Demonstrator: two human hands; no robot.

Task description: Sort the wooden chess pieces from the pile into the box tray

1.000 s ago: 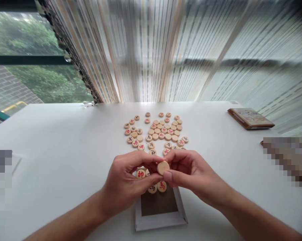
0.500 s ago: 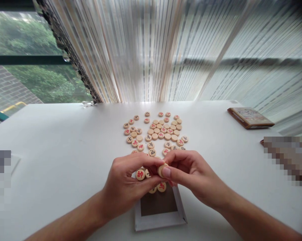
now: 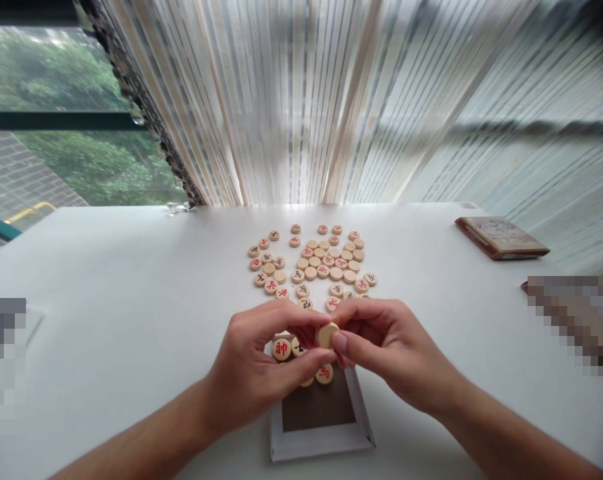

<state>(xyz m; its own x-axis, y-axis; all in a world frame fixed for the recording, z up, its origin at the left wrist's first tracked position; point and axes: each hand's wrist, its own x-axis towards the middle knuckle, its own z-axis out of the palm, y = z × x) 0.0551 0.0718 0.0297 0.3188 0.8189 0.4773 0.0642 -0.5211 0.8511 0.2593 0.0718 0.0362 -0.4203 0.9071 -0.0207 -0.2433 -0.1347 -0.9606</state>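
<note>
A Chinese chess piece, its blank pale face toward me, is held between the fingertips of both hands. My left hand is closed with index finger and thumb at the piece's left side. My right hand pinches it from the right, the thumb on its edge. Below them lies a shallow box tray with a dark floor and white rim. Several pieces sit at its far end, among them a red-marked piece and another red one. My hands hide part of the tray.
Beyond my hands, many Chinese chess pieces lie spread on the white table, some blank side up. A flat box lid lies at the far right, and blurred-out objects stand at both sides. Striped curtains hang behind the table.
The held piece has turned slightly, so more of its blank face shows. Both hands stay almost in place over the tray. The view has shifted a little.
</note>
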